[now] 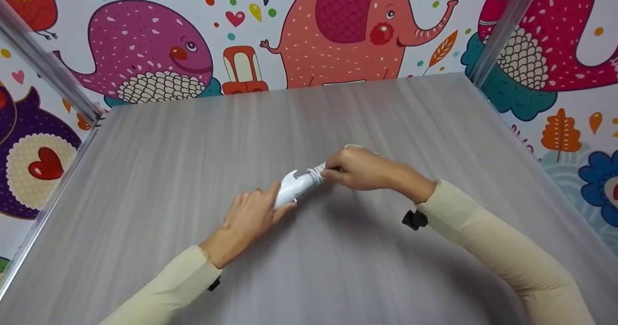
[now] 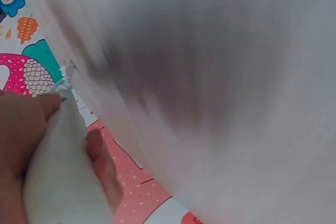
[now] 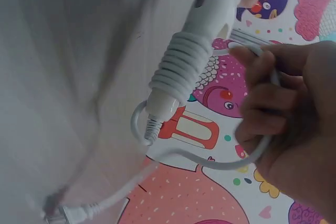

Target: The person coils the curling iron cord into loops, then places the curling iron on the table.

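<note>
A white corded handheld appliance (image 1: 292, 189) is held at a slant above the table; its exact kind is unclear. My left hand (image 1: 250, 218) grips its wide body, also visible in the left wrist view as a smooth white body (image 2: 65, 166) between thumb and fingers. Several turns of white cord (image 3: 181, 66) wrap the handle end in the right wrist view. My right hand (image 1: 363, 168) holds a loop of that cord in curled fingers beside the handle. The free end of the cord hangs with a two-pin plug (image 3: 76, 214). The appliance's far end is hidden by my left hand.
A grey wood-grain table (image 1: 193, 146) lies under both hands. Panels with printed cartoon animals (image 1: 154, 49) stand at the back and sides, with metal posts (image 1: 507, 30) at the back corners.
</note>
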Demonstrator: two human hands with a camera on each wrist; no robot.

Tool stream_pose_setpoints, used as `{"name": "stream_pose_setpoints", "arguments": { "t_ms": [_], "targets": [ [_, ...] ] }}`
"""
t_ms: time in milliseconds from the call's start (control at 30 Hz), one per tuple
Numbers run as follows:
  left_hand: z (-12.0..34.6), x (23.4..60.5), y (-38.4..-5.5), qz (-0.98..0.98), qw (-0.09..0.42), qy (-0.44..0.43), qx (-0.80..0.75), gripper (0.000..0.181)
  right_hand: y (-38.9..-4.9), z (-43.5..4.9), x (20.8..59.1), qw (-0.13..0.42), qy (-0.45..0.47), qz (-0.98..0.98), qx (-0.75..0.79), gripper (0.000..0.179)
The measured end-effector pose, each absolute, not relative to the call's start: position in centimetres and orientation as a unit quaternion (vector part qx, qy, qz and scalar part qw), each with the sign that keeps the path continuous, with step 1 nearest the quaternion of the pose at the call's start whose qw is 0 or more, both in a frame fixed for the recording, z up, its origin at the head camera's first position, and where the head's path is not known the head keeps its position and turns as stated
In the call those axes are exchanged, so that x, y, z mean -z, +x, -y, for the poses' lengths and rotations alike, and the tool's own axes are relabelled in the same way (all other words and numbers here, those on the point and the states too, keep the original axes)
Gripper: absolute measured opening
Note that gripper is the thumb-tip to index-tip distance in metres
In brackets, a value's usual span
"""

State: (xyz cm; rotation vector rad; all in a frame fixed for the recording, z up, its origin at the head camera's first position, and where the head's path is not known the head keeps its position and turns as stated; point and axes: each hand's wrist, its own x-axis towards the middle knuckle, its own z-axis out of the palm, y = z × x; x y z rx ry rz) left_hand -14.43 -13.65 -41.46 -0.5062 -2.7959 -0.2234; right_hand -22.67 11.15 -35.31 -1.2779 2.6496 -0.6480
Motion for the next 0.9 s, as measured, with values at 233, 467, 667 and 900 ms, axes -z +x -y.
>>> {"name": "stream_pose_setpoints", "arguments": {
  "t_ms": [233,467,667,900],
  "targets": [
    [14.0,41.9,-14.3,0.964,0.203,-0.151,0.078,0.047,-22.9,-12.4,35.7,0.184,-0.393,-0.874,0.218,0.029],
    [13.7,41.3,-14.3,0.955,0.221,-0.169,0.097,0.046,-24.4,-12.8,37.5,0.331,-0.345,-0.845,0.238,0.051],
    [13.5,41.0,-13.7,0.949,0.222,-0.199,0.103,0.046,-26.5,-12.8,39.4,0.332,-0.339,-0.849,0.231,0.047],
    [13.4,40.9,-13.4,0.942,0.221,-0.232,0.097,0.047,-28.8,-13.2,40.1,0.256,-0.433,-0.816,0.285,0.015]
  ]
}}
